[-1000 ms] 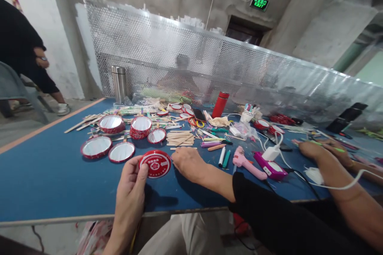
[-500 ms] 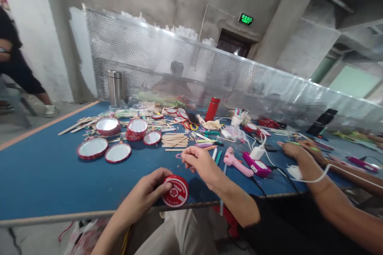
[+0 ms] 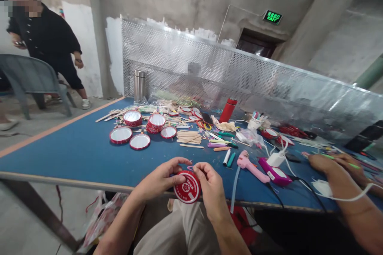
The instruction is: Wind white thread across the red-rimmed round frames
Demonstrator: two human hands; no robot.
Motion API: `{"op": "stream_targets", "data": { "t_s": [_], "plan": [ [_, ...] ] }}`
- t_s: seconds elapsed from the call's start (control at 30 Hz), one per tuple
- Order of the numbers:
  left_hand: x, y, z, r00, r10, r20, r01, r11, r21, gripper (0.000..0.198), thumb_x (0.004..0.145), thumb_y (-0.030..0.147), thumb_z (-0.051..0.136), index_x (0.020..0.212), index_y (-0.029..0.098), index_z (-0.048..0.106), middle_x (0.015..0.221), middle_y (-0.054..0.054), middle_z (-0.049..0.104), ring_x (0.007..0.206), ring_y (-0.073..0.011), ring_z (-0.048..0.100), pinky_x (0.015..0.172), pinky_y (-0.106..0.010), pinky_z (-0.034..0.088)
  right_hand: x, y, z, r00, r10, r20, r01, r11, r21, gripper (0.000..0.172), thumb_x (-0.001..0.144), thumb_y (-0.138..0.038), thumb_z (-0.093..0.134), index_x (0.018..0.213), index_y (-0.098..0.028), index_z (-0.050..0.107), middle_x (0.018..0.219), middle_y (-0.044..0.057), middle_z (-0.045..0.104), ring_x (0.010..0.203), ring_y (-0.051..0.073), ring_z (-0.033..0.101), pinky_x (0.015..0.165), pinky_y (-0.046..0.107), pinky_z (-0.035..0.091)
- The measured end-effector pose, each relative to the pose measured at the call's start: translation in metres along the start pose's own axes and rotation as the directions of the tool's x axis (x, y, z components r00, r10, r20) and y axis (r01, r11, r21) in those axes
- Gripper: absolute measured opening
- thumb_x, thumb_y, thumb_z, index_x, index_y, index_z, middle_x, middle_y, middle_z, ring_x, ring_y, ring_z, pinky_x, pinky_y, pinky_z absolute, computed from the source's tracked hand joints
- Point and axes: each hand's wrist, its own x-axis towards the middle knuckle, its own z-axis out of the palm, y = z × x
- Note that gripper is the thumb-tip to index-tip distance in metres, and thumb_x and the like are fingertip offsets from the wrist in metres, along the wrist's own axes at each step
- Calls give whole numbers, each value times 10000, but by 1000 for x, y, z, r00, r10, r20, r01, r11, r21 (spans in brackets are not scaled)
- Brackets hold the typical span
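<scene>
A round red tin lid point(image 3: 187, 191) with white print is gripped at its left side by my left hand point(image 3: 164, 177), thumb across its face. My right hand point(image 3: 212, 185) pinches a small pink loop point(image 3: 190, 167), thin like cord or wire, at the lid's top edge; its fingers also touch the lid's right rim. Whether the loop is fixed to the lid I cannot tell. Beyond my hands lie wooden craft sticks point(image 3: 189, 137) and several red-rimmed round discs, one of them a pale-faced disc point(image 3: 139, 142) nearest me.
On the right are a pink glue gun point(image 3: 251, 167), a purple power strip point(image 3: 273, 172) and trailing white cables. Markers point(image 3: 231, 160) lie nearer the middle. A red bottle point(image 3: 228, 110) and a steel flask point(image 3: 139, 86) stand behind. A co-worker's arm point(image 3: 350, 191) reaches in from the right.
My right hand has come down and toward me with the pink loop, meeting the lid in my left hand. The view has swung left, bringing more of a standing person into sight.
</scene>
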Motion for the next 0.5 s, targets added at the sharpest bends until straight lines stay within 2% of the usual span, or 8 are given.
{"op": "stream_targets", "data": {
  "t_s": [0.17, 0.27, 0.33, 0.43, 0.5],
  "plan": [
    [1, 3, 0, 997, -7, -78, 10, 999, 38, 300, 817, 334, 585, 1078, 190, 551, 900, -21, 631, 783, -157, 575, 707, -278, 450, -2, 9, 6, 997, 76, -23, -74, 991, 111, 271, 818, -448, 573, 791, -179, 580, 744, -12, 590, 674, 121, 520, 597, 211, 437],
    [0, 7, 2, 996, -4, -87, 12, 996, 89, 230, 811, 311, 587, 1004, 187, 603, 906, -22, 642, 809, -158, 574, 716, -269, 458, -3, 11, 5, 996, 82, -16, -79, 986, 144, 262, 810, -443, 595, 800, -181, 586, 753, -11, 595, 688, 118, 523, 623, 212, 445],
    [1, 7, 2, 994, -1, -106, 10, 996, 92, 194, 815, 305, 582, 963, 184, 615, 893, -19, 647, 798, -153, 576, 706, -260, 460, -4, 12, 3, 994, 98, -49, -87, 978, 191, 259, 808, -443, 603, 811, -185, 579, 735, -19, 583, 637, 96, 501, 576, 192, 425],
    [2, 4, 2, 979, 37, -201, -28, 999, 47, 157, 826, 297, 563, 932, 188, 601, 852, -7, 651, 766, -145, 583, 706, -262, 463, -7, 12, 0, 986, 134, -101, -104, 961, 258, 275, 809, -458, 604, 852, -188, 573, 690, -37, 550, 480, 39, 362, 427, 153, 281],
    [3, 2, 1, 957, 84, -276, -65, 995, 76, 146, 830, 301, 555, 915, 194, 604, 820, -1, 649, 754, -149, 583, 717, -273, 460, -9, 10, -2, 987, 135, -90, -108, 959, 261, 289, 817, -467, 594, 889, -188, 576, 647, -46, 529, 436, 24, 268, 395, 157, 186]
  ]
}}
